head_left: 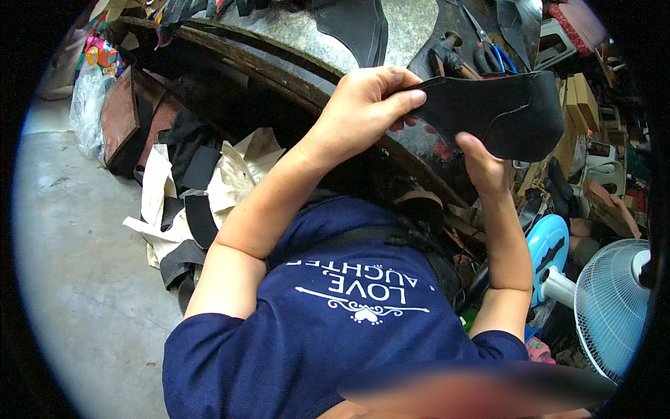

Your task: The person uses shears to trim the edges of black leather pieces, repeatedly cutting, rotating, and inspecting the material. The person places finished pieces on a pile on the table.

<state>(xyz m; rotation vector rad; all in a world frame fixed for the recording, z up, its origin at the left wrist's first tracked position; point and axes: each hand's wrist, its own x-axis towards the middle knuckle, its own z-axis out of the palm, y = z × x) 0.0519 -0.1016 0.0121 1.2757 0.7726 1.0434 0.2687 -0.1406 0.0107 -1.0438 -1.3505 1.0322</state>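
A black leather-like shoe upper piece (520,105), curved and with a pale line on its face, is held up in front of me over the workbench edge. My left hand (370,105) pinches its narrow left end between thumb and fingers. At its lower edge is my right hand (481,160), thumb raised against the piece; the other fingers are mostly hidden behind it. Beyond it on the bench lie a hammer (452,42) and a tool with blue and black handles (501,57).
More black cut pieces (356,28) lie on the pale stone slab (412,28). White and black scraps (227,174) hang below the bench at left, near a clear plastic bag (89,105). A blue standing fan (611,307) is close to my right arm, with cardboard boxes (583,101) behind.
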